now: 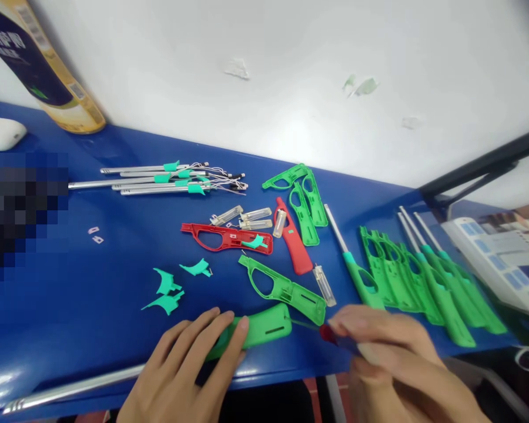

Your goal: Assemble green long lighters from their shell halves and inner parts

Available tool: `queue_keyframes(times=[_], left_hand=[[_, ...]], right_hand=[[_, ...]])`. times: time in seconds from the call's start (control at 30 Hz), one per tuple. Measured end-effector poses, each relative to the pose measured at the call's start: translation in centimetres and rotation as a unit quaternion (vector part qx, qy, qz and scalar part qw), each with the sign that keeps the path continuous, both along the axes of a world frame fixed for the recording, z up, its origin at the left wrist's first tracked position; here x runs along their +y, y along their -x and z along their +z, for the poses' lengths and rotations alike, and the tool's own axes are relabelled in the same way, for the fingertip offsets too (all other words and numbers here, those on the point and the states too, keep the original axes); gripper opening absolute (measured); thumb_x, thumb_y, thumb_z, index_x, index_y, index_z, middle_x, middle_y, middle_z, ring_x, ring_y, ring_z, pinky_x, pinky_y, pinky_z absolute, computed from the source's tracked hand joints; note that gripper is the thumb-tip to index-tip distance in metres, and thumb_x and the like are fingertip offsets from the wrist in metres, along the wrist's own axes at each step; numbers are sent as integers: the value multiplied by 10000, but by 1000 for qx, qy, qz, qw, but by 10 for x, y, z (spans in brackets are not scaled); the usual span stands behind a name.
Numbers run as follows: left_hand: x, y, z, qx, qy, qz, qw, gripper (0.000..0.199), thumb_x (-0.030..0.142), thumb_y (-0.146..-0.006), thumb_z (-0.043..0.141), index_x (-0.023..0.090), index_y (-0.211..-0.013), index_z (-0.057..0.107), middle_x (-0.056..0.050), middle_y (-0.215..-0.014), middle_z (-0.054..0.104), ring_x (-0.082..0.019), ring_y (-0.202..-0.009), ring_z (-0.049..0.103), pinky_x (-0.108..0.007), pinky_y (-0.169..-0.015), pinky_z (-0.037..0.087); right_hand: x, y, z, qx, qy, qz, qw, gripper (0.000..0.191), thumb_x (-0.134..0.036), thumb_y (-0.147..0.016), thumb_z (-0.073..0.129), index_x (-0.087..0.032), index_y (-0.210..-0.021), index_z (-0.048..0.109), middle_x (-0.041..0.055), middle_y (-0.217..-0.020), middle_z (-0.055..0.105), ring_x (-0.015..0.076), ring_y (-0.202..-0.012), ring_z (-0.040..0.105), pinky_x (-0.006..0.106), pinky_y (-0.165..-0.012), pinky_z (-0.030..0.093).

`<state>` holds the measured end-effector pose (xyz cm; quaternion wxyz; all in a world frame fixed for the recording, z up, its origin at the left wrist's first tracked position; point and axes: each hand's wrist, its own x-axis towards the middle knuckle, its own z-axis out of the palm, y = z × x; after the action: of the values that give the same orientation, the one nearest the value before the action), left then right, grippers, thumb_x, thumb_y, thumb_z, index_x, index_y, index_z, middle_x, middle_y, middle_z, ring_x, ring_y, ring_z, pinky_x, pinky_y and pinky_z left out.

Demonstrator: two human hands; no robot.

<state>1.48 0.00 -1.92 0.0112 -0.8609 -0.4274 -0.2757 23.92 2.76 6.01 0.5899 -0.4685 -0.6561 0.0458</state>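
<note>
My left hand (187, 361) presses a green long-nosed lighter (268, 328) against the blue table, fingers wrapped over its handle. The silver tube (77, 380) of this lighter points to the lower left. In my right hand (388, 349) is a screwdriver (327, 334) with a red collar, its handle mostly hidden by fingers. Its thin shaft reaches the butt end of the lighter; whether the tip is inside a hole I cannot tell. Just beyond lies an open green handle half (306, 301). A clear fuel tank (324, 285) rests beside that half.
Red handle halves (297, 249), teal triggers (165, 302) and several silver tubes with wires (158, 181) lie farther back. Green lighters and shells (445, 311) line the right side, near a white box (494, 258). A yellow can (77, 111) stands by the wall.
</note>
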Motion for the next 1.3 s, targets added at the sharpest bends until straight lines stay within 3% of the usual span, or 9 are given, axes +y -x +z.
queue_keyframes(times=[0.07,0.13,0.23,0.4,0.57,0.73,0.9,1.1,1.3], left_hand=[[1,0,1,-4,1,2,1000,496,16,-949,543,154,-1415,646,-148,-1340,664,-329,-1231,599,-470,-1044,399],[2,-1,1,-9,0,4,1000,478,18,-955,535,149,-1397,658,-149,-1327,669,-324,-1221,603,-467,-1043,399],[2,-2,1,-7,-5,-1,1000,471,18,-956,528,142,-1389,661,-154,-1323,669,-325,-1222,602,-466,-1041,399],[2,-2,2,-13,-8,4,1000,478,4,-946,518,142,-1380,664,-151,-1313,678,-317,-1219,610,-459,-1039,404],[3,0,3,6,-4,1,1000,503,10,-950,511,158,-1414,639,-142,-1328,677,-316,-1251,600,-456,-1049,404],[2,2,0,14,-12,-6,1000,517,-1,-933,540,147,-1418,639,-154,-1345,665,-328,-1252,594,-466,-1042,407],[1,2,-1,19,-3,-7,1000,520,24,-950,558,151,-1452,613,-154,-1361,661,-332,-1259,593,-476,-1052,405],[0,2,0,18,-5,-7,1000,497,54,-959,592,151,-1447,617,-155,-1362,661,-334,-1249,599,-472,-1043,411],[1,1,0,11,-7,-3,1000,492,31,-960,555,158,-1430,631,-142,-1334,681,-320,-1245,605,-465,-1052,407]], right_hand=[[1,-3,2,-19,-21,0,1000,217,-202,-938,762,-315,-1120,796,-16,-933,695,122,-795,696,298,-633,606],[-1,-5,4,-46,36,-15,998,199,-253,-974,726,-309,-1155,787,-4,-1000,715,139,-885,717,298,-664,611],[-4,-8,8,-61,106,-8,992,282,-102,-1001,613,-271,-1160,773,-15,-1072,771,149,-957,751,291,-684,618],[-2,-6,8,-50,27,5,998,283,-184,-913,788,-287,-1177,774,-20,-928,695,133,-821,694,306,-677,604],[-3,0,5,-44,80,-27,995,264,-140,-1023,595,-269,-1159,781,-1,-1017,752,165,-923,730,312,-684,604],[1,-2,5,-16,5,27,1000,251,-206,-930,768,-301,-1161,787,-11,-887,666,149,-782,665,322,-594,575],[-8,1,8,-34,105,-37,993,255,-125,-998,623,-272,-1122,791,4,-1042,748,179,-957,735,330,-699,624],[0,2,3,-33,-3,28,999,234,-221,-971,725,-308,-1181,782,9,-947,684,145,-839,689,307,-642,624],[-4,0,7,-30,76,9,997,236,-49,-948,629,-213,-1026,781,19,-976,780,185,-852,764,313,-629,631]])
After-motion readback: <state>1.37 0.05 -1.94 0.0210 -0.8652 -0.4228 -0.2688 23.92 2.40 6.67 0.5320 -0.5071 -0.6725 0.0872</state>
